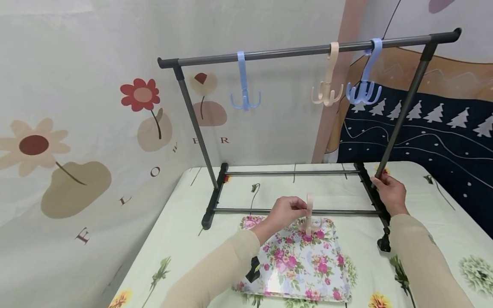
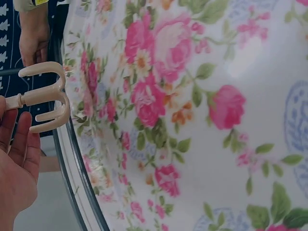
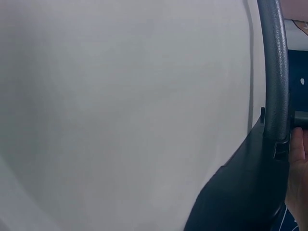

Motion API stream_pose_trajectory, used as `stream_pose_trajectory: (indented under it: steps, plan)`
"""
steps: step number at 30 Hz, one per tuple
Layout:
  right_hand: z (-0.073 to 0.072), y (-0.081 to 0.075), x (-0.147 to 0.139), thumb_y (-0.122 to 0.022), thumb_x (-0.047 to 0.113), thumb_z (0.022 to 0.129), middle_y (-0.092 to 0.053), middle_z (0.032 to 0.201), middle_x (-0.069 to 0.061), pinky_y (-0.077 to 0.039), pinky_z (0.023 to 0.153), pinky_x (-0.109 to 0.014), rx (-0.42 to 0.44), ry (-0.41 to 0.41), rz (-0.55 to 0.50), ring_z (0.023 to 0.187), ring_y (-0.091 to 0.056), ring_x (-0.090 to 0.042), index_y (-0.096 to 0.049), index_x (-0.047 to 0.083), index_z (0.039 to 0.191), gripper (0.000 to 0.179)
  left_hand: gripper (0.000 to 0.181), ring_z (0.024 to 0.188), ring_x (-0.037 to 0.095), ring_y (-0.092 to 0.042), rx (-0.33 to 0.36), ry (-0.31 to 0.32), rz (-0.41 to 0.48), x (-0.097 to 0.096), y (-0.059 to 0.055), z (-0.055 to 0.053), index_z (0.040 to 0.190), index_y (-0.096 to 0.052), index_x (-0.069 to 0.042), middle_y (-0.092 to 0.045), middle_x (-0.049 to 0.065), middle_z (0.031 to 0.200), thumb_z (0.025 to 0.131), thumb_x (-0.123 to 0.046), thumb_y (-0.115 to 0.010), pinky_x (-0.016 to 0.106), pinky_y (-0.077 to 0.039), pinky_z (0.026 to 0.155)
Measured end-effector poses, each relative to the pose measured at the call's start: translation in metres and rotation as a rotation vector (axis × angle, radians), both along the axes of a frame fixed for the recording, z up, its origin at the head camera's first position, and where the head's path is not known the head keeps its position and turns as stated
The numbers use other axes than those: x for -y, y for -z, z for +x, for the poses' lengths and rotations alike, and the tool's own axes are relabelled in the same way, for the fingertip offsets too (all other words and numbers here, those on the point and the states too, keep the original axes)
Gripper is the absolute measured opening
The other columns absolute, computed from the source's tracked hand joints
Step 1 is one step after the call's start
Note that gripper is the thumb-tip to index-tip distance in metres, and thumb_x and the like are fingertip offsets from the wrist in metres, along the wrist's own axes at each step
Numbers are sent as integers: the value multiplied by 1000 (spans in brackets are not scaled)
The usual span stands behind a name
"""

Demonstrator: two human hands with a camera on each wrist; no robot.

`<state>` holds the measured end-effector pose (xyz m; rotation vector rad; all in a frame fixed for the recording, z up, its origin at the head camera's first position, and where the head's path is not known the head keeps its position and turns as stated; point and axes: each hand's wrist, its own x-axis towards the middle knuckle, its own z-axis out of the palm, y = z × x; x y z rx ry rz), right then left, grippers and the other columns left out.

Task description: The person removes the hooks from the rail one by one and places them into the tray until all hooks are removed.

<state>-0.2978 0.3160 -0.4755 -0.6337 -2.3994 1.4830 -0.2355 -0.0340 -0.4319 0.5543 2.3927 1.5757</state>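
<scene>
In the head view my left hand (image 1: pixel 286 214) pinches a beige multi-prong hook (image 1: pixel 309 216) by its shank, above a floral tray (image 1: pixel 286 265). The left wrist view shows the prongs of this hook (image 2: pixel 45 96) spreading away from the fingers. My right hand (image 1: pixel 392 193) grips the lower end of the right upright pole (image 1: pixel 404 107) of a dark metal rack, just above its black foot (image 1: pixel 371 192). Only part of this right hand (image 3: pixel 299 178) appears at the edge of the right wrist view, beside the dark frame.
From the rack's top bar (image 1: pixel 285 53) hang a blue hook (image 1: pixel 243 81) at left, a beige hook (image 1: pixel 329 77) and another blue hook (image 1: pixel 366 75) at right. Two lower bars (image 1: pixel 262 173) join the feet on a flower-patterned tablecloth (image 1: pixel 185 252). A printed curtain (image 1: pixel 96 85) stands behind.
</scene>
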Motion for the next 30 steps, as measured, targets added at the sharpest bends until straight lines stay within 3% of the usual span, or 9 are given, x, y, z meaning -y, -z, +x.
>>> stream_pose_trajectory:
  steps: [7, 19, 23, 30]
  plan:
    - [0, 2, 1, -53, 45, 100, -60, 112, -8, -39, 75, -35, 0, -2, -3, 98, -45, -26, -61, 2, 130, 53, 4, 83, 3, -63, -2, 34, -21, -2, 11, 2, 95, -74, -12, -68, -9, 85, 93, -12, -71, 22, -51, 76]
    - [0, 2, -2, -55, 46, 100, -61, 100, 3, -38, 76, -34, -8, 16, 17, 97, -46, -24, -61, 1, 132, 55, 9, 81, 4, -63, 9, 62, -67, 1, 18, 3, 96, -74, -12, -69, -5, 89, 89, -6, -74, 21, -52, 71]
    - [0, 1, -2, -54, 45, 100, -61, 101, 2, -38, 76, -34, -9, 11, 14, 97, -46, -24, -61, 1, 132, 55, 12, 85, 4, -63, -21, 69, -104, 6, 16, 1, 101, -73, -11, -70, -4, 93, 89, -7, -74, 22, -52, 73]
    - [0, 1, -1, -55, 46, 100, -60, 97, 5, -38, 74, -33, -3, 10, 6, 95, -46, -24, -61, 1, 131, 55, 20, 91, 6, -63, -42, 58, -70, 21, 4, -7, 111, -70, -9, -67, -8, 97, 92, -15, -72, 24, -53, 77]
